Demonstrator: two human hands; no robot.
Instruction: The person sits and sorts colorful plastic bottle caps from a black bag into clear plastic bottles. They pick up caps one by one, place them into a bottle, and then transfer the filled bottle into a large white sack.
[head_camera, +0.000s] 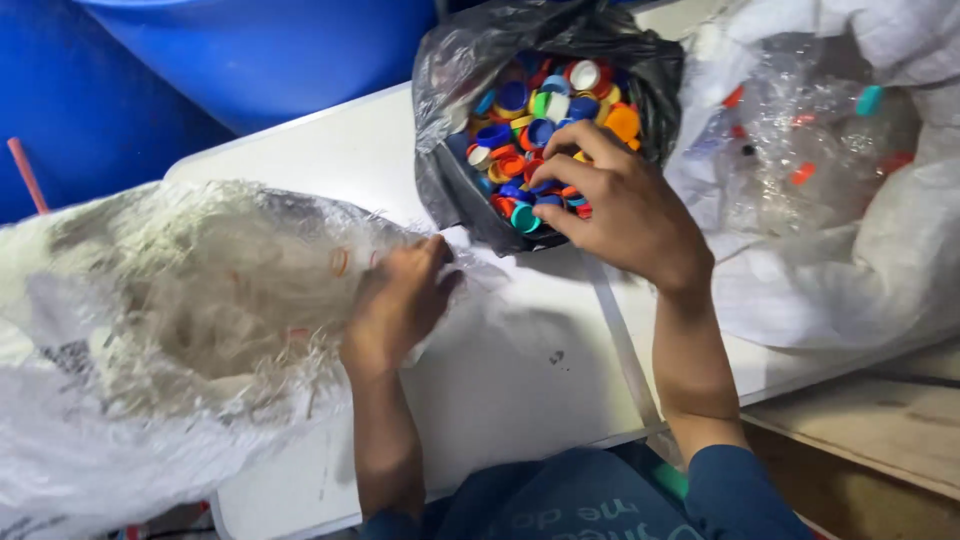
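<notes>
The person's right hand (620, 205) reaches into the mouth of a black plastic bag (450, 70) that stands open on a white table (520, 380); its fingers (575, 135) are curled in a loose claw over the heap of plastic bottle caps (540, 110) inside, touching them at the near edge of the pile, though whether any single cap is pinched between the fingertips cannot be told from this view. The caps fill the bag nearly to its rim and are mixed in colour: blue, orange, red, white, green and teal. The left hand (395, 305) lies lower and to the left, its fingers (430, 255) bunched narrowly on the edge of a large clear plastic bag (150, 300), gripping the thin film where that bag's mouth meets the table just beside the black bag. The clear bag slumps across the left side of the table and holds a pale, tangled mass of thin plastic strips and rings, a few of them orange. On the right, touching the table's far edge, a big white woven sack (880, 260) holds crushed clear plastic bottles (800, 140), some with red, orange or teal caps on them. Behind the table stands a large blue barrel (260, 50), and a thin red rod (27, 175) leans at the far left. The person wears blue sleeves (740, 490) pushed up above the wrists.
</notes>
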